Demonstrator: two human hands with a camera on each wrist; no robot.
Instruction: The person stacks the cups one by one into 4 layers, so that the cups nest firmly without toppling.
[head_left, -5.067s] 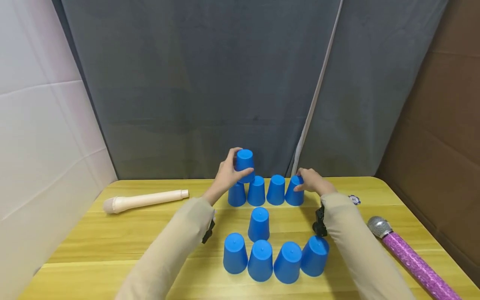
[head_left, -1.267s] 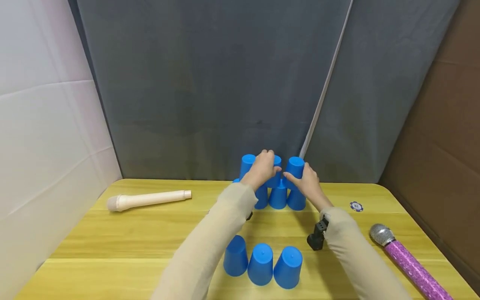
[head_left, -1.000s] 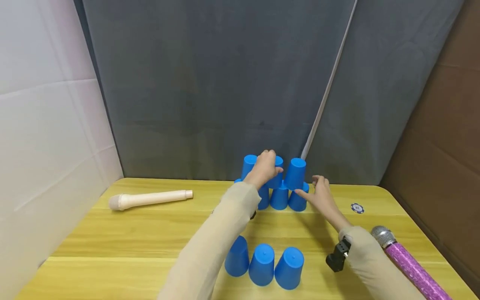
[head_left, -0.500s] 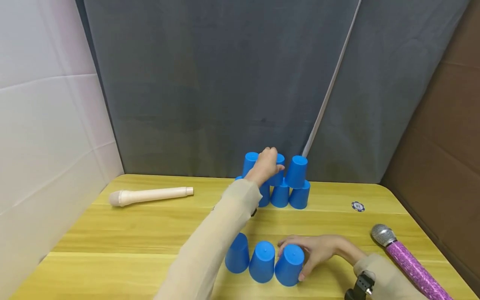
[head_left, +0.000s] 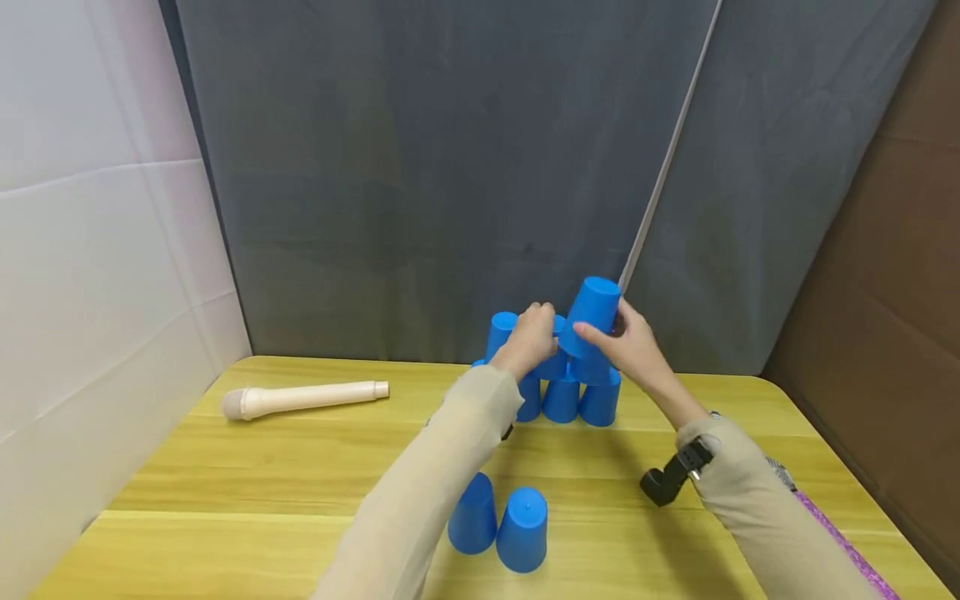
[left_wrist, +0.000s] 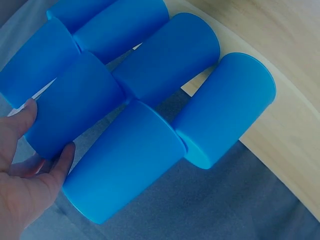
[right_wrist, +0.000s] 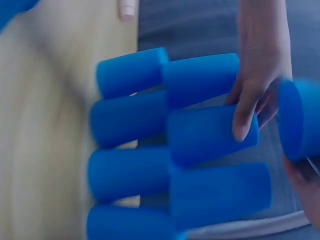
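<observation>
At the table's back stands a pyramid of upturned blue cups [head_left: 561,398]: a bottom row with three more on top. My left hand [head_left: 542,335] grips the middle second-row cup [left_wrist: 75,117], thumb and fingers [left_wrist: 62,160] on either side; the right wrist view shows the same grip on that cup [right_wrist: 210,132]. My right hand [head_left: 609,335] holds another blue cup [head_left: 592,315], tilted, just above the second row's right end; it shows blurred in the right wrist view [right_wrist: 297,120]. Two loose blue cups [head_left: 498,521] stand near the front edge.
A cream microphone [head_left: 303,398] lies at the back left of the yellow table [head_left: 247,475]. A purple microphone [head_left: 834,533] lies at the right edge, mostly behind my right sleeve. A grey curtain hangs right behind the cups.
My right hand dropped to the front row, took the right-hand cup there and raised it to the pyramid. The left hand stayed on the middle second-row cup.
</observation>
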